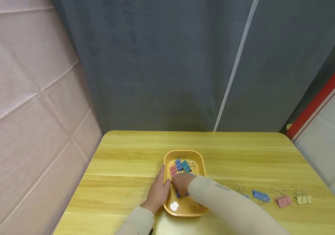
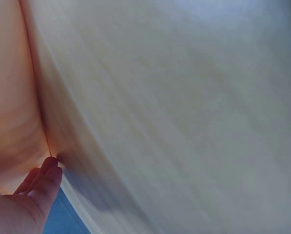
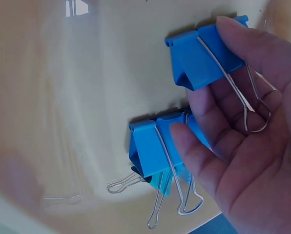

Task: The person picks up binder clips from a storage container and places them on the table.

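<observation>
A yellow-orange tray [image 1: 185,211] stands on the table with several binder clips in it. At its left side, my left hand [image 1: 158,192] grips the wall, thumb over the rim and fingers along the outside; those fingertips [image 2: 49,168] show low in the left wrist view. Inside the tray, my right hand [image 1: 182,182] pinches a blue binder clip [image 3: 199,58] between thumb and fingers. Another blue binder clip [image 3: 150,146] lies right by a fingertip of that hand, partly over a teal one [image 3: 164,183]. Pink [image 1: 173,170], purple-blue [image 1: 178,164] and teal [image 1: 186,167] clips sit farther up the tray.
Right of the tray, a row of binder clips lies on the wooden table [image 1: 120,169]: a blue one [image 1: 261,195], a pink one [image 1: 283,201], a pale yellow one [image 1: 303,199], and another blue one partly behind my right sleeve [image 1: 229,199]. A grey curtain [image 1: 155,81] hangs behind.
</observation>
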A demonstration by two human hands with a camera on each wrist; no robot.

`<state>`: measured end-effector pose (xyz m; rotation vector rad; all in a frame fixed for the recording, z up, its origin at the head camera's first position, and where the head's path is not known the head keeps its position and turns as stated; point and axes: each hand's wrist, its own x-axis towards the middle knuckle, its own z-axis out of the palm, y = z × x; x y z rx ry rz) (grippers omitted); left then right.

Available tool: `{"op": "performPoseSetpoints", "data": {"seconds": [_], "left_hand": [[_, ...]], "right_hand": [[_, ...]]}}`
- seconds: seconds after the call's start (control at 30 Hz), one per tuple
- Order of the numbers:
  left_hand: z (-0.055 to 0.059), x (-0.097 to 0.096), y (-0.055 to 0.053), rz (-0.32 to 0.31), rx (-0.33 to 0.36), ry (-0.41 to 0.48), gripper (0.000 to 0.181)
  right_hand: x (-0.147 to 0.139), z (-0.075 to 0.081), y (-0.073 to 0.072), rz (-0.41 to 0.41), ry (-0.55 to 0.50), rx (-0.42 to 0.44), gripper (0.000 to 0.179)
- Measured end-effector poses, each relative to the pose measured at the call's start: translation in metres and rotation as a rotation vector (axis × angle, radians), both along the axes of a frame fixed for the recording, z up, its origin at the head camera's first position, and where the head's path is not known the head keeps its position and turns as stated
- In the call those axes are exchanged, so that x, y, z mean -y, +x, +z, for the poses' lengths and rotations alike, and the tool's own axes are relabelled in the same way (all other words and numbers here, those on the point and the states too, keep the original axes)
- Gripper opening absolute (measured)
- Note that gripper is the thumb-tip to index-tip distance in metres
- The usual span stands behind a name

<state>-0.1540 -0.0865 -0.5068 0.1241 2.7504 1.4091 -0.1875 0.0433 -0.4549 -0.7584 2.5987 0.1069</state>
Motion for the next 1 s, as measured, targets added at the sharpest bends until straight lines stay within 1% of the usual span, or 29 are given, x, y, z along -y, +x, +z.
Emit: {"op": "performPoseSetpoints", "data": {"seconds": [0.2, 0.37, 0.63, 0.8, 1.0], "left_hand": [[0.0004, -0.0002, -0.0013, -0.004, -0.022, 0.003, 0.058], [-0.0002, -0.0002, -0.0018, -0.005, -0.022, 0.004, 0.059], [-0.0003, 0.0002, -0.0016, -0.005, -0.02, 0.002, 0.058], [0.0003, 0.0007, -0.0008, -0.011, -0.011, 0.009, 0.058], [0.0005, 0.001, -0.0004, -0.018, -0.006, 0.016, 0.058]], "right_hand": [[-0.0015, 0.0012, 0.0, 0.008, -0.001, 0.013, 0.028], [-0.0027, 0.0003, -0.001, 0.011, -0.013, 0.025, 0.029], [-0.0036, 0.0036, 0.0, -0.022, -0.031, 0.062, 0.027], [-0.0053, 0.0032, -0.0017, -0.041, -0.054, 0.088, 0.024], [-0.0073, 0.0012, -0.0037, -0.035, -0.074, 0.1, 0.022]]}}
